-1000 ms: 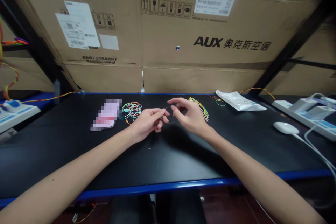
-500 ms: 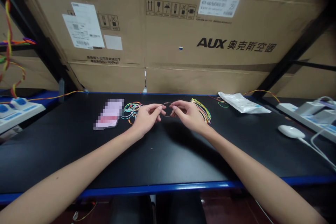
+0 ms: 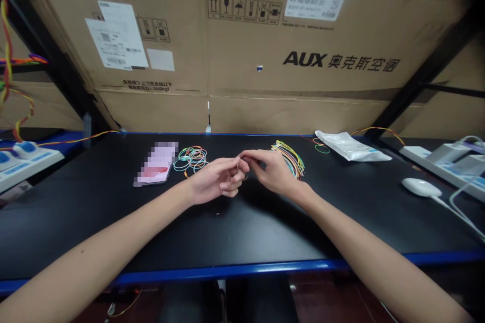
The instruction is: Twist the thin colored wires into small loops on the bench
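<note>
Now our left hand point(image 3: 215, 180) and right hand point(image 3: 275, 170) have met at the fingertips — both pinching the thin wire loop point(image 3: 246, 177) above the table point(image 3: 227, 242). Fingers mostly hide what was an open ring — our work seems narrowed to one small spot.

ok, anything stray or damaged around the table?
Yes. A tiny scrap lies by itself on the table, between the left hand and the front edge; looks like debris, too small to identify. Behind, the cardboard has a small hole left of the AUX print and a slit lower down, so it looks damaged.
</note>
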Tool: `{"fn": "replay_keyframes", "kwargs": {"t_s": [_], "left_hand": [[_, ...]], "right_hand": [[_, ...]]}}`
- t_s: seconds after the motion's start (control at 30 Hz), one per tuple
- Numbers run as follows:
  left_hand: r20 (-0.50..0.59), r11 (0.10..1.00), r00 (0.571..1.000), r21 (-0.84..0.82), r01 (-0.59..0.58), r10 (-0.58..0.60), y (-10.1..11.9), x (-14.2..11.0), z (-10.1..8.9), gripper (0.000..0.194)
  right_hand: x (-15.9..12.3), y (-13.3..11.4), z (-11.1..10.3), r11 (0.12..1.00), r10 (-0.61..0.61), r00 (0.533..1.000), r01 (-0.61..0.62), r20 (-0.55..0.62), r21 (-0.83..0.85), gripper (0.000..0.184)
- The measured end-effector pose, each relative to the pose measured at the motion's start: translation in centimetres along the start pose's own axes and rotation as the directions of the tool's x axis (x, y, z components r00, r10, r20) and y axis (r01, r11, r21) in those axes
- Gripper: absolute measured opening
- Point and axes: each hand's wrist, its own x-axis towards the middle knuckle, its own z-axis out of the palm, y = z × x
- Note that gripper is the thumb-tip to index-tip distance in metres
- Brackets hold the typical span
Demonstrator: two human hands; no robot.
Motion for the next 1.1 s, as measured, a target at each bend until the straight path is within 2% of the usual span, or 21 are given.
{"fn": "replay_keyframes", "kwargs": {"t_s": [0.07, 0.3, 0.37, 0.47, 0.6, 0.7, 0.83, 0.93, 1.03, 1.1], "left_hand": [[-0.011, 0.998, 1.000, 0.058, -0.011, 0.012, 0.0, -0.1, 0.0, 0.023], [-0.162, 0.948, 0.983, 0.316, -0.029, 0.084, 0.1, 0.2, -0.6, 0.023], [-0.205, 0.953, 0.974, 0.302, -0.032, 0.097, 0.1, 0.2, -0.6, 0.024], [-0.228, 0.981, 0.970, 0.188, -0.043, 0.086, 0.2, 0.3, -0.5, 0.027], [-0.258, 0.992, 0.960, 0.088, -0.090, 0.109, 0.0, 0.6, -0.4, 0.022], [-0.319, 0.990, 0.938, 0.085, -0.117, 0.138, -0.5, 0.9, -0.3, 0.017], [-0.380, 0.979, 0.907, 0.160, -0.127, 0.180, -0.8, 1.1, -0.4, 0.016], [-0.340, 0.986, 0.931, 0.142, -0.085, 0.129, -0.4, 0.9, -0.8, 0.015], [-0.186, 1.000, 0.983, 0.019, 0.011, -0.007, 0.2, 0.4, -0.9, 0.021], [-0.081, 0.997, 0.994, -0.036, 0.073, -0.076, 0.4, 0.1, -0.8, 0.024]], "right_hand": [[0.0, -0.1, -0.1, 0.999, -0.019, 1.000, 0.019, -0.006, -0.032, 0.023], [0.2, -1.2, -1.2, 0.991, -0.013, 1.000, 0.014, 0.002, -0.132, 0.019], [0.2, -1.5, -1.3, 0.993, 0.023, 1.000, -0.023, 0.003, -0.117, 0.018], [0.3, -1.7, -1.0, 0.991, 0.108, 0.994, -0.110, -0.023, -0.082, 0.019], [0.4, -1.1, 0.0, 0.965, 0.262, 0.962, -0.262, -0.081, 0.007, 0.021], [0.4, -0.4, 0.8, 0.933, 0.355, 0.932, -0.347, -0.077, 0.096, 0.021], [0.3, 0.2, 1.4, 0.908, 0.409, 0.910, -0.398, -0.068, 0.133, 0.020], [0.3, 0.3, 1.1, 0.933, 0.345, 0.939, -0.340, -0.019, 0.120, 0.021], [0.3, 0.2, 0.6, 0.966, 0.226, 0.973, -0.229, 0.034, 0.118, 0.021], [0.4, 0.0, 0.2, 0.976, 0.172, 0.984, -0.177, 0.046, 0.128, 0.022]]}}
